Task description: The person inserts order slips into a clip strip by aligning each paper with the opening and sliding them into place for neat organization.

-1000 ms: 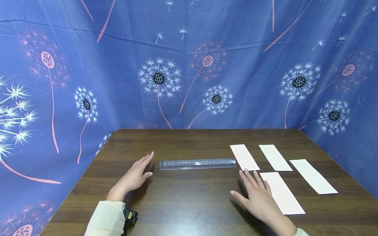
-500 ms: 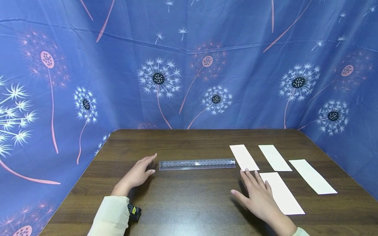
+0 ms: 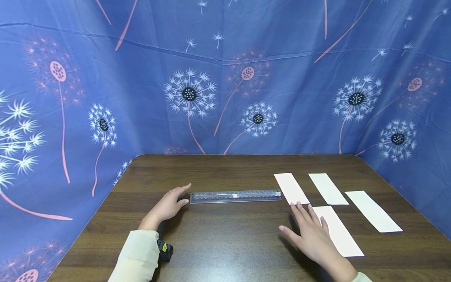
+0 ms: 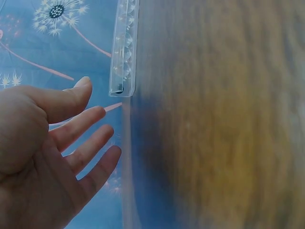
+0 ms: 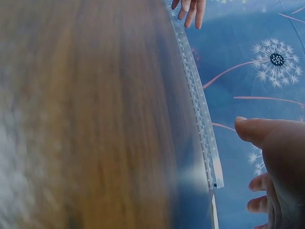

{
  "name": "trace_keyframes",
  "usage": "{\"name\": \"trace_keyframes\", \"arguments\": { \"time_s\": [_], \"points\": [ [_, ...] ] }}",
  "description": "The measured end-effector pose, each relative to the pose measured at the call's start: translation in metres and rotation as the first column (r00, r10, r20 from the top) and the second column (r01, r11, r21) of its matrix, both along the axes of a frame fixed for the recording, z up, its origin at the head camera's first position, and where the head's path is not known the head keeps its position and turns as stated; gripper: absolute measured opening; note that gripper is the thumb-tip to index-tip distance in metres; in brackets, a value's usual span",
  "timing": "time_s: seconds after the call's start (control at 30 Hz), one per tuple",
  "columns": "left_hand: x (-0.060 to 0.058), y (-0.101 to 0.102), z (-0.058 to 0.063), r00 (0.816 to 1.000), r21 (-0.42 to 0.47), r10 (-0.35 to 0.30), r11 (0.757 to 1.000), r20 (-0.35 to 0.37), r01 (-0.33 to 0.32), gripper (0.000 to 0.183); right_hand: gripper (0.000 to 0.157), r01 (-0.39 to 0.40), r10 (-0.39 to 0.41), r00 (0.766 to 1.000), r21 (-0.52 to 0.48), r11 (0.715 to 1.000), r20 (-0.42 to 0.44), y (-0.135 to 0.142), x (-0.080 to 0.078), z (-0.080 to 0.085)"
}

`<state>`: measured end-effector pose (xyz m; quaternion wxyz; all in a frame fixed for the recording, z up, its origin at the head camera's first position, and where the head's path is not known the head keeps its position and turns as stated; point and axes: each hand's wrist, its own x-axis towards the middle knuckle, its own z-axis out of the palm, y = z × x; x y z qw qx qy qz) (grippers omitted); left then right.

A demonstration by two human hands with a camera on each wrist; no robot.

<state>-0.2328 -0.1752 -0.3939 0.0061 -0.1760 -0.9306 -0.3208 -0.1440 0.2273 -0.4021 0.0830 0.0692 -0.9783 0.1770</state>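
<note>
While a long clear strip (image 3: 235, 196) lies flat across the middle of the brown table (image 3: 218, 231), two bare hands take up their places at either end! Over on the left, the left hand (image 3: 166, 206) hovers just beside the strip's near end, thumb and fingers parted and relaxed, with only air in its grip. The left wrist view settles it: there is a thin gap between the thumb and the squared end of the plastic, and rounded clear shapes run in a row along its length.

Across to the right, the right hand (image 3: 312, 237) reaches forward above the wood with its fingers loosely extended and its thumb out to the side, and it has nothing in its grip either. It sits nearer the person than the strip's right end, clearly apart from it. Its outer fingers overlap a corner of the near paper (image 3: 343, 233) in the head view; whether they touch it, I cannot tell.

And look at the rest of that side! Three more white papers lie flat here: the left paper (image 3: 291, 188) just beyond the strip's right end, the middle paper (image 3: 328, 188) next to it, and the right paper (image 3: 374, 211) slanting out towards the table's edge. Behind it all hangs a blue cloth (image 3: 148, 98) printed with dandelions.
</note>
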Motion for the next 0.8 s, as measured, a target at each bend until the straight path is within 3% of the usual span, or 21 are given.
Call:
{"name": "trace_keyframes", "arguments": {
  "time_s": [0.33, 0.8],
  "points": [
    [-0.006, 0.006, -0.004, 0.999, 0.082, 0.001, 0.997, 0.04, -0.004, 0.049, 0.084, 0.019, -0.019, 1.0, 0.002, 1.0, 0.003, 0.007, 0.0, -0.001],
    [-0.013, 0.008, -0.009, 0.999, 0.103, 0.026, 0.994, 0.026, -0.029, 0.036, 0.087, 0.046, -0.046, 0.999, -0.001, 0.999, 0.028, 0.015, -0.002, -0.002]
  ]
}}
